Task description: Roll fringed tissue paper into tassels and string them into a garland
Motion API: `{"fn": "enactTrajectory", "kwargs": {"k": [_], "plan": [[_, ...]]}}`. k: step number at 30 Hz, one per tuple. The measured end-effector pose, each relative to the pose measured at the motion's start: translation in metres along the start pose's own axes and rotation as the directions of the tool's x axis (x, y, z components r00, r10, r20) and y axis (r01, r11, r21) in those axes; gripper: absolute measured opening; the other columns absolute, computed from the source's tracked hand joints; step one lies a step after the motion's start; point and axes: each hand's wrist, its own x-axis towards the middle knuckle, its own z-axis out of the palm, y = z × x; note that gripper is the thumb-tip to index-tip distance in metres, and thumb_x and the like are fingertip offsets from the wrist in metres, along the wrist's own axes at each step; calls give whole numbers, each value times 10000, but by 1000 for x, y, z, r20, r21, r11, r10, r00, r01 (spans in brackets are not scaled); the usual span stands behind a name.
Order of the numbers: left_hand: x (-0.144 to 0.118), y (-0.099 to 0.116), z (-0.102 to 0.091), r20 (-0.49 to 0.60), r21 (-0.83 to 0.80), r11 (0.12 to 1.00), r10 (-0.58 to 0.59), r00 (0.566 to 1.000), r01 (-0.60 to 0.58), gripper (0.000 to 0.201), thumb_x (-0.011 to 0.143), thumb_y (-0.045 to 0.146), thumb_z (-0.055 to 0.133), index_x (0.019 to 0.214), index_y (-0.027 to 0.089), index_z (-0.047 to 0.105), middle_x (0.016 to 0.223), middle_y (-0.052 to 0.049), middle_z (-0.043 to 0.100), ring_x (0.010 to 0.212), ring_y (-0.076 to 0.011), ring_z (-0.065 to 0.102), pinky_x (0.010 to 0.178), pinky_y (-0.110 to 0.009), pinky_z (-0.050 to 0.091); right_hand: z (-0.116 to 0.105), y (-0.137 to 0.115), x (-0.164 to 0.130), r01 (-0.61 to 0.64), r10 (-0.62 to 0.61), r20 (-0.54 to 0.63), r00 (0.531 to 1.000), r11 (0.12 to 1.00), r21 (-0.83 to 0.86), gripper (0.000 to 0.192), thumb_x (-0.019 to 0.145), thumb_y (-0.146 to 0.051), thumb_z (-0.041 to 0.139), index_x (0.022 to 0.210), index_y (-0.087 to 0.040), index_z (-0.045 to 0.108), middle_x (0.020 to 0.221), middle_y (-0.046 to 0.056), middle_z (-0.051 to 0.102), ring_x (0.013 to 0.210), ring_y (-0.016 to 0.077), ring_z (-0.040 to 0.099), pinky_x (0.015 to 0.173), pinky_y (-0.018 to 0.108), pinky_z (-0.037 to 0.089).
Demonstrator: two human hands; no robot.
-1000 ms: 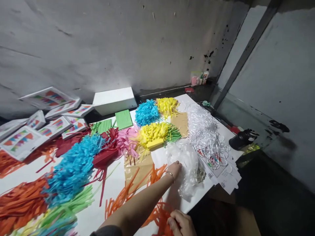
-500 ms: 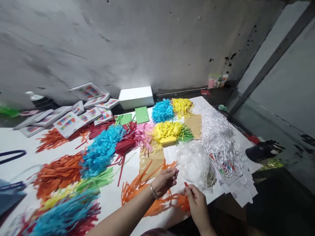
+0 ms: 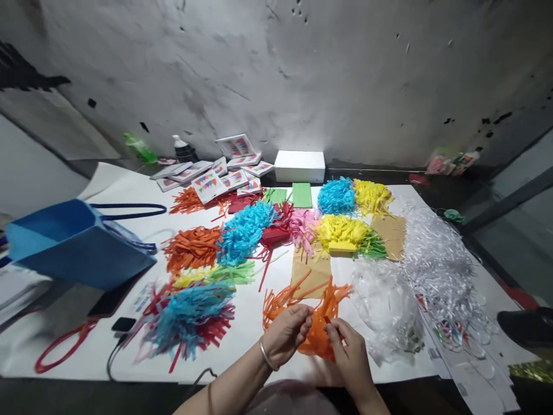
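My left hand point(image 3: 287, 333) and my right hand point(image 3: 348, 346) are close together at the table's front edge, both pinching an orange fringed paper piece point(image 3: 318, 323). Its cut strips fan up and left over the white table cover point(image 3: 254, 323). A bracelet sits on my left wrist. Right of my hands lies a heap of clear plastic bags point(image 3: 386, 305), and behind the orange piece is a brown paper sheet point(image 3: 311, 271).
Piles of fringed paper in blue point(image 3: 244, 233), orange point(image 3: 192, 248), yellow point(image 3: 341, 230), pink and green cover the table. White shredded strips point(image 3: 436, 259) lie right. A blue bag point(image 3: 78, 242) stands left, printed white boxes point(image 3: 216, 181) and a plain white box point(image 3: 300, 166) at the back.
My view has swung left, bringing the blue bag into sight. My left hand left the plastic bags and joined my right hand on the orange fringed paper.
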Motion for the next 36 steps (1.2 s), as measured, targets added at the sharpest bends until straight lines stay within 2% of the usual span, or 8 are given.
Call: {"fn": "enactTrajectory", "kwargs": {"k": [3,5,10,14,20,27,32,36], "plan": [[-14,1,-8,18,17,997,81,997,-81,320,628,339,825,722,103,631,560,30,559,403,2,423,342,-74,315,11,-12,0,45,-45,31,999,999,-8,275,938,-337,419,768,-201,586,709,11,601,658,145,566,626,207,424],[-21,3,-13,36,2,995,99,994,-99,300,627,299,831,752,104,640,600,22,575,442,-4,458,374,-75,350,18,-17,0,67,-66,56,996,998,-15,270,940,-326,419,778,-201,595,714,12,607,663,146,571,630,209,426],[-32,6,-25,68,-41,995,93,993,-90,332,582,235,860,814,98,666,659,2,612,515,-25,531,473,-95,460,29,-22,-1,83,-80,111,991,996,-25,273,947,-330,407,790,-200,588,717,13,597,673,148,572,631,215,421],[-36,5,-29,56,-68,995,79,995,-75,308,591,246,854,779,100,660,617,18,594,474,-19,512,446,-94,466,31,-25,-2,68,-68,124,990,998,-2,270,951,-327,405,778,-205,573,712,8,588,674,146,566,634,215,416],[-43,8,-27,81,-73,995,69,994,-63,264,632,251,830,751,100,649,659,3,614,492,-23,538,452,-91,473,34,-27,-5,82,-82,139,987,997,12,266,953,-327,399,806,-203,583,749,14,600,710,149,574,664,220,416],[-38,9,-28,86,-89,993,79,993,-71,307,613,199,839,854,110,671,631,21,588,470,-14,507,418,-78,416,33,-24,-5,70,-71,139,988,997,16,271,954,-332,396,815,-196,585,749,14,594,707,144,569,657,219,411],[-34,6,-27,39,-50,996,78,996,-76,294,617,269,839,772,99,655,624,18,577,454,-3,472,409,-81,379,32,-21,-7,73,-71,121,990,997,-17,283,953,-334,400,775,-195,571,716,6,579,677,140,555,635,221,406],[-31,5,-27,41,-10,993,118,992,-117,302,629,305,828,733,105,627,602,28,553,431,2,421,382,-94,313,32,-20,-8,78,-75,111,991,997,-25,280,953,-327,400,768,-197,564,708,4,575,663,137,555,624,220,412]]}}
